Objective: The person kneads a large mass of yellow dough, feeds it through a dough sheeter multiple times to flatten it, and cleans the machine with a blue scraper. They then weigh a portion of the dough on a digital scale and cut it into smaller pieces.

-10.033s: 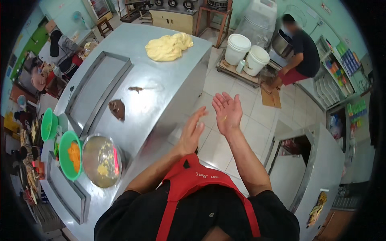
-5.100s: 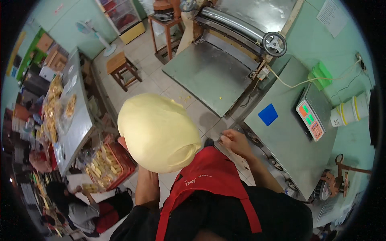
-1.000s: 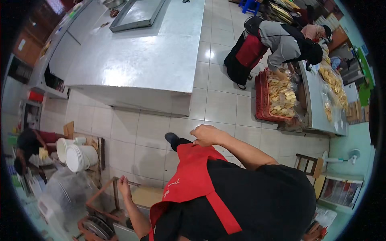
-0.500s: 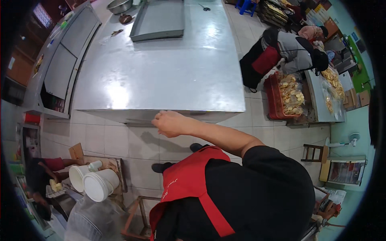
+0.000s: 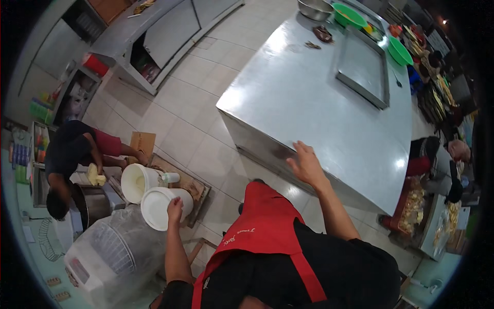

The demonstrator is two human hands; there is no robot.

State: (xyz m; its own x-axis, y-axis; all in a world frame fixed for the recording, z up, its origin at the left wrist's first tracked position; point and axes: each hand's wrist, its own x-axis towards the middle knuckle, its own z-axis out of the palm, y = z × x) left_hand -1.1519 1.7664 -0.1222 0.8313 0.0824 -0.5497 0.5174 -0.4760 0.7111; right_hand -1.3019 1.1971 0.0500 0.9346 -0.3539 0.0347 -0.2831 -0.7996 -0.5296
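Observation:
My right hand (image 5: pixel 307 164) is open with its fingers apart, at the near edge of the big metal worktable (image 5: pixel 288 98). Nothing is in it, and whether it touches the edge I cannot tell. Lower left, my left hand (image 5: pixel 175 210) has its fingers curled in and shows nothing in them. In the picture it overlaps a white lidded bucket (image 5: pixel 154 208); contact is unclear. Behind that bucket stands an open white bucket (image 5: pixel 135 183), with a small pale container (image 5: pixel 171 177) beside it.
A shallow metal tray (image 5: pixel 363 67), a steel bowl (image 5: pixel 315 9) and green basins (image 5: pixel 349 16) lie on the worktable. At left, a person (image 5: pixel 77 149) bends over a large pot (image 5: pixel 92 206), holding something pale yellow. A plastic-covered machine (image 5: pixel 110 252) stands lower left; a cabinet (image 5: pixel 170 38) runs along the far left.
My view has turned left, so the worktable sits further right and the buckets nearer. My left hand has come into view. My right hand has gone from curled to spread.

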